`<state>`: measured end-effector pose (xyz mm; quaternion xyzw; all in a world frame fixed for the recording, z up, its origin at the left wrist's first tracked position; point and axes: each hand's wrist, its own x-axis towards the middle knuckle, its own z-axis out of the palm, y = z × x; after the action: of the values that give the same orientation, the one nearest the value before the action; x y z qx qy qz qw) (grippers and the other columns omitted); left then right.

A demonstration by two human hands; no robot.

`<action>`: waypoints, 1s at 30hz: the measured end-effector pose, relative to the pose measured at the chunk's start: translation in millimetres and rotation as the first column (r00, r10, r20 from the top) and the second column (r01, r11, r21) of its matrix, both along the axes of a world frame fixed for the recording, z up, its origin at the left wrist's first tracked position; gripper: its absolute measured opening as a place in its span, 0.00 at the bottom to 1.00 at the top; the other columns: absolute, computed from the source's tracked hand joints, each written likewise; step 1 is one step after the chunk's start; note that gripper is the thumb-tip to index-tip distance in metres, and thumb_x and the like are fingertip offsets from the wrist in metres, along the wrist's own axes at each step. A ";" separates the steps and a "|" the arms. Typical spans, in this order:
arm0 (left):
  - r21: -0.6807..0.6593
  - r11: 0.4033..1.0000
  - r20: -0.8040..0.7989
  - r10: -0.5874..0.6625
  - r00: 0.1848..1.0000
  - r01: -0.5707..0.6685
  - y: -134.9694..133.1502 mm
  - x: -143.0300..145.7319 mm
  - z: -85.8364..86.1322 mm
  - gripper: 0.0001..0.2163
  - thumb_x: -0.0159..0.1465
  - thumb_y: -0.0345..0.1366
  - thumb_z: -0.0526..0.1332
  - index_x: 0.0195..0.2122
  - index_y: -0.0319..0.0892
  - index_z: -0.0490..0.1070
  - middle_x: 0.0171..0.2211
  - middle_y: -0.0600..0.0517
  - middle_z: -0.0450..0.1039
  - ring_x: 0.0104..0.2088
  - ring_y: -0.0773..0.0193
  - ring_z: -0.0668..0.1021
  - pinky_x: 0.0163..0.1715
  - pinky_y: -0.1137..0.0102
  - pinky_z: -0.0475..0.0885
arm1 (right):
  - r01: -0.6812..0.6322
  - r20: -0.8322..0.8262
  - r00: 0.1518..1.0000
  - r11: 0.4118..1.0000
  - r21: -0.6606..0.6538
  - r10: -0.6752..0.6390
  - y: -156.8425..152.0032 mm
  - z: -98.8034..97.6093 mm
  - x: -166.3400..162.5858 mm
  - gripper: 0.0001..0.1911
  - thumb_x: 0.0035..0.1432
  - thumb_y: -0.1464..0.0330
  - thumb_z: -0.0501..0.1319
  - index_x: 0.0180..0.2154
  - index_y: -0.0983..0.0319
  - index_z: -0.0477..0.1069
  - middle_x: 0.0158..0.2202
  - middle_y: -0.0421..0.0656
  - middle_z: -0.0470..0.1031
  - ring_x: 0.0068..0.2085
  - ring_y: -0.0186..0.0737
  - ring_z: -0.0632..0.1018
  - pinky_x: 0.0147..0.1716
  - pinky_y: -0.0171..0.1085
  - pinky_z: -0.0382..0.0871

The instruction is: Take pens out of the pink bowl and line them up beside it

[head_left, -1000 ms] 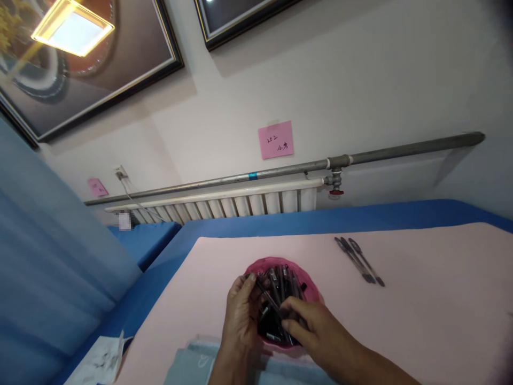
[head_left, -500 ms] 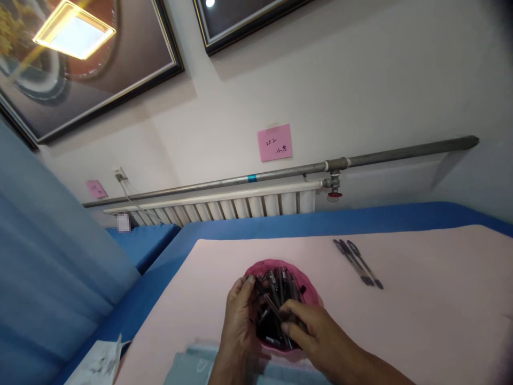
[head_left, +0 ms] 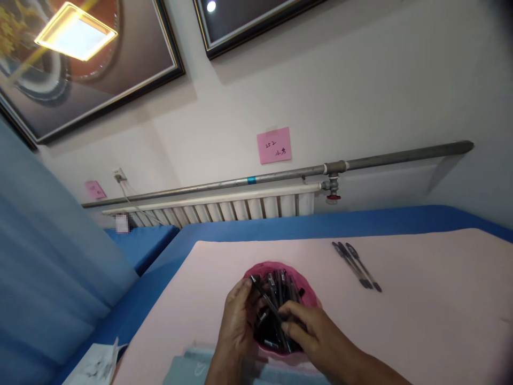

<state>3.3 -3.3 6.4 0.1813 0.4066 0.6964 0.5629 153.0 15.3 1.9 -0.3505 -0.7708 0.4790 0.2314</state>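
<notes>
A pink bowl [head_left: 267,267] full of several black pens [head_left: 280,286] stands on the pale pink table cover [head_left: 420,321] near its front edge. My left hand [head_left: 236,326] curls around the bowl's left side, fingers bent against the rim. My right hand [head_left: 316,337] reaches in from the right, with thumb and fingers pinched on one black pen [head_left: 266,299] that slants up out of the pile.
Three black pens [head_left: 356,266] lie side by side on the cover to the right. A grey-blue folded cloth [head_left: 192,369] lies at the front edge and white paper [head_left: 94,366] at the lower left. Behind are a blue table edge, a radiator [head_left: 224,210] and a pipe.
Both hands stay at the bowl. The pinched pen has tilted up a little out of the pile. The view has shifted slightly.
</notes>
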 end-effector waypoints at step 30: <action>-0.025 1.000 0.018 -0.013 1.000 0.013 -2.3 -3.2 1.0 0.11 0.45 0.35 0.70 0.26 0.38 0.70 0.25 0.50 0.77 0.28 0.63 0.78 0.31 0.70 0.72 | -0.047 -0.136 0.991 0.980 -0.193 0.021 5.9 -1.2 3.0 0.06 0.51 0.68 0.54 0.30 0.62 0.68 0.22 0.36 0.63 0.25 0.32 0.65 0.26 0.32 0.57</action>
<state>0.0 -5.5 7.5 0.1705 0.4091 0.6891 0.5733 155.9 21.2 0.7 -0.3257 -0.7086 0.5787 0.2385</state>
